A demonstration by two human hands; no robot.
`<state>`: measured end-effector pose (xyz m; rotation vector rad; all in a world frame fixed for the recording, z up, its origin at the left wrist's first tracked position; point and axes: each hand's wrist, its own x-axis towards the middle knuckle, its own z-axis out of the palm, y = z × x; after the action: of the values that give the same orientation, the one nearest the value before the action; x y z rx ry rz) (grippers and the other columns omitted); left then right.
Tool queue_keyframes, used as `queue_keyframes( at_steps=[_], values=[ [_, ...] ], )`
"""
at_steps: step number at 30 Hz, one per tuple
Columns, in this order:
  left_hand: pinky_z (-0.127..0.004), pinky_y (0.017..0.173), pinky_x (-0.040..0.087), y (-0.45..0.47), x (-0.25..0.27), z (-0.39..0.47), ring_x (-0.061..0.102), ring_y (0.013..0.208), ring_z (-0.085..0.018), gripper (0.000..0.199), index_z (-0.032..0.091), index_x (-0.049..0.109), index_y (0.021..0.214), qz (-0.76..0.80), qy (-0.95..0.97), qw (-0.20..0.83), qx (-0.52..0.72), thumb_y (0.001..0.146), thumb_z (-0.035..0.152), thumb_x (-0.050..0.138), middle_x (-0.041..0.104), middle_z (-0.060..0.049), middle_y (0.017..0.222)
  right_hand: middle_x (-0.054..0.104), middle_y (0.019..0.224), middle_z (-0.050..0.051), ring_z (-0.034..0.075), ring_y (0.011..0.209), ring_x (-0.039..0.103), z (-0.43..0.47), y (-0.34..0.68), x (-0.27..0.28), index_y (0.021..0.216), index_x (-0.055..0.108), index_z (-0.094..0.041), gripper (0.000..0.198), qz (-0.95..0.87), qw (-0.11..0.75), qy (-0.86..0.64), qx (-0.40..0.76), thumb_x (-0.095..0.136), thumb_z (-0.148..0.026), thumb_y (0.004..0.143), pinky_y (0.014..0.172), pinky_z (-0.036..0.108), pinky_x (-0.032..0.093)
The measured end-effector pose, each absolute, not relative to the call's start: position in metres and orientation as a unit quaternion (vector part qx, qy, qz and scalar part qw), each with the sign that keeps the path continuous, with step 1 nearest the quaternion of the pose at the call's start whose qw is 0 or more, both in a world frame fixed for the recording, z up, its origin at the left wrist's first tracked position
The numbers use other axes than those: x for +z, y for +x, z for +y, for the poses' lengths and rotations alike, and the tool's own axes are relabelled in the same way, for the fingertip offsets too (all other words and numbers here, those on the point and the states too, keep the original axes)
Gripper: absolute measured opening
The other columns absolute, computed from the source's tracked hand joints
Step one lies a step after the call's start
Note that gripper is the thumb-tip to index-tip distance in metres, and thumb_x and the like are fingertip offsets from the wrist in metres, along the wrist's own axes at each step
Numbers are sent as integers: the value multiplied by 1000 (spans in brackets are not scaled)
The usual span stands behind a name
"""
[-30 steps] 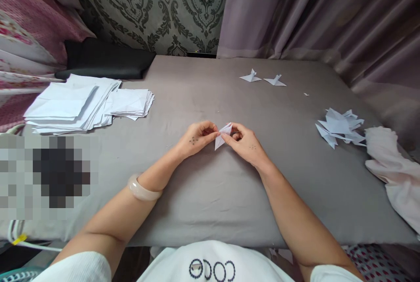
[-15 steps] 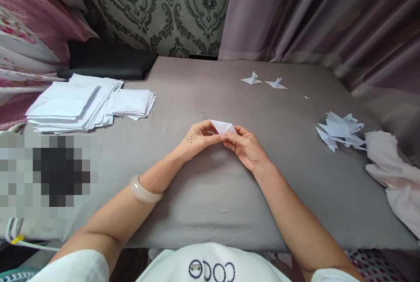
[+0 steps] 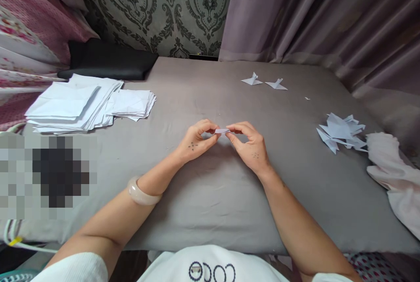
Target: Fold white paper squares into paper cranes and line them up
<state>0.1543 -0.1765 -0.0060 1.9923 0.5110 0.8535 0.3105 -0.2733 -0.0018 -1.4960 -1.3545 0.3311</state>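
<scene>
Folded paper (image 3: 222,131) has turned since half a second ago: broad white face toward the camera then, thin edge now. Right hand (image 3: 251,146) has rolled too, its dotted back now facing up; left hand (image 3: 197,141) about where it was.

Head view: paper is held between the two hands, over the near-middle of the gray cloth-covered counter (image 3: 197,212). Long axis runs left to right, close to level, across the person's front; one end toward each hand. Which end is the point, cannot tell edge-on. Both hands nearly closed at the tips: left thumb and fingers pinch the left end, right thumb and index finger pinch the right end, rounded gap behind each pinch. Hands near each other, paper bridging them.

Far side, right of center: two folded paper birds, left one (image 3: 252,80) and right one (image 3: 276,84), side by side, wings spread. Right side: heap of paper birds (image 3: 341,128), just beside a pale pink cloth (image 3: 390,164). Left side: large paper stack (image 3: 62,102), with a smaller paper stack (image 3: 131,102) against its right side; black folded sheet (image 3: 108,61) behind. Pale bangle (image 3: 142,192) on left forearm.
</scene>
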Motion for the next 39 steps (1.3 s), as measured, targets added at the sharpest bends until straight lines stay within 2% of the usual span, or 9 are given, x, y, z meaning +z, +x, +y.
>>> queue_keyframes(
  at_steps=[3, 7, 10, 13, 18, 22, 26, 31, 39],
  values=[
    [-30, 79, 45, 153, -7, -174, 55, 84, -16, 10, 18, 63, 91, 171, 848, 336, 372, 89, 21, 54, 63, -6, 88, 66, 85, 2, 17, 82, 58, -275, 313, -2, 88, 67, -25, 10, -626, 457, -631, 40, 57, -22, 88, 81, 33, 45],
    [-33, 77, 44, 149, -6, -172, 51, 83, -18, 19, 18, 63, 92, 163, 902, 170, 363, 94, 20, 44, 63, -10, 93, 67, 91, 5, 19, 85, 56, -276, 312, -4, 88, 67, -24, 19, -644, 371, -667, -43, 48, -22, 92, 80, 34, 42],
    [-35, 76, 42, 147, -5, -171, 50, 81, -20, 23, 18, 62, 90, 154, 936, 99, 301, 95, 21, 40, 63, -11, 93, 67, 94, 6, 20, 87, 55, -277, 310, -5, 90, 67, -23, 25, -661, 308, -681, -69, 43, -17, 93, 80, 34, 39],
    [-35, 73, 41, 147, -9, -170, 51, 82, -21, 27, 17, 61, 88, 125, 963, 72, 227, 96, 19, 36, 63, -11, 90, 66, 90, 6, 20, 85, 53, -279, 309, -8, 88, 66, -22, 28, -690, 240, -680, -57, 40, -14, 93, 77, 34, 38],
    [-32, 73, 43, 148, -19, -167, 52, 82, -20, 26, 15, 63, 91, 137, 961, 169, 172, 95, 20, 38, 62, -11, 86, 65, 89, 5, 19, 84, 53, -283, 309, -10, 91, 66, -22, 23, -688, 208, -695, 27, 44, -15, 92, 74, 31, 40],
    [-31, 76, 45, 147, -21, -165, 54, 83, -19, 20, 16, 67, 90, 182, 928, 273, 176, 91, 26, 49, 63, -9, 87, 64, 92, 4, 18, 87, 56, -282, 310, -8, 90, 67, -23, 15, -666, 231, -704, 84, 52, -24, 90, 76, 30, 42],
    [-32, 77, 45, 148, -19, -165, 57, 85, -19, 21, 17, 69, 84, 245, 885, 356, 172, 89, 30, 54, 62, -8, 90, 64, 89, 3, 17, 85, 57, -278, 312, -11, 84, 69, -23, 17, -618, 278, -721, 145, 54, -30, 89, 74, 30, 43],
    [-34, 78, 45, 152, -18, -166, 56, 85, -20, 21, 16, 69, 82, 297, 853, 395, 167, 86, 32, 55, 60, -9, 95, 63, 92, 2, 15, 77, 58, -273, 313, -15, 81, 69, -24, 16, -560, 317, -739, 201, 56, -32, 85, 74, 30, 44],
    [-33, 76, 44, 155, -18, -163, 55, 82, -19, 19, 15, 65, 74, 324, 834, 417, 163, 82, 30, 57, 58, -8, 91, 63, 91, 3, 13, 69, 55, -264, 313, -17, 71, 67, -22, 18, -517, 337, -753, 227, 61, -37, 79, 71, 31, 44]
  ],
)
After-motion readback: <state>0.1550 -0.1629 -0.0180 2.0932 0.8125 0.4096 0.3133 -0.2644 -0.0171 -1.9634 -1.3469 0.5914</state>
